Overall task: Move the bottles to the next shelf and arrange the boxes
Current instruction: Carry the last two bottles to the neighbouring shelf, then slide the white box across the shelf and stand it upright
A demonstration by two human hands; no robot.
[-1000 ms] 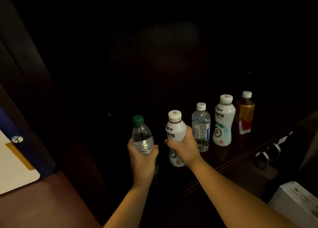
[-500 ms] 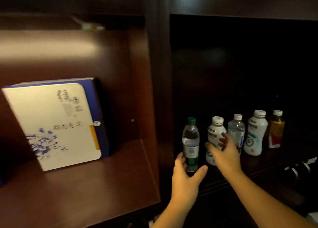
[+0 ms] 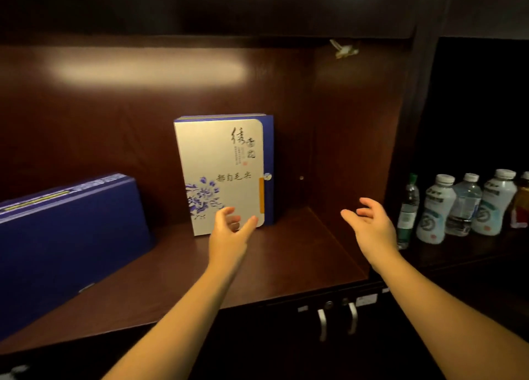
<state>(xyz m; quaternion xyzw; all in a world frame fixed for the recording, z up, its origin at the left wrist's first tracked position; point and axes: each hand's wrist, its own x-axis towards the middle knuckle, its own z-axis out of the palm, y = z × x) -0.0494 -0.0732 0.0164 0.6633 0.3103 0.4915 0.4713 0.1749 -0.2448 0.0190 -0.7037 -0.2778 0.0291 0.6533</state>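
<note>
Dark wood shelf (image 3: 286, 253) here, with the cream-and-blue box (image 3: 220, 173) standing upright near the back and a second blue box (image 3: 68, 225) leaning at the left, while the bottles (image 3: 458, 207) look already lined up in the next compartment to the right. Both hands are open and empty, left hand (image 3: 229, 233) just in front of the upright box's lower corner, right hand (image 3: 372, 225) off to its right. I'd pinch that box by both side edges so it doesn't tip.
</note>
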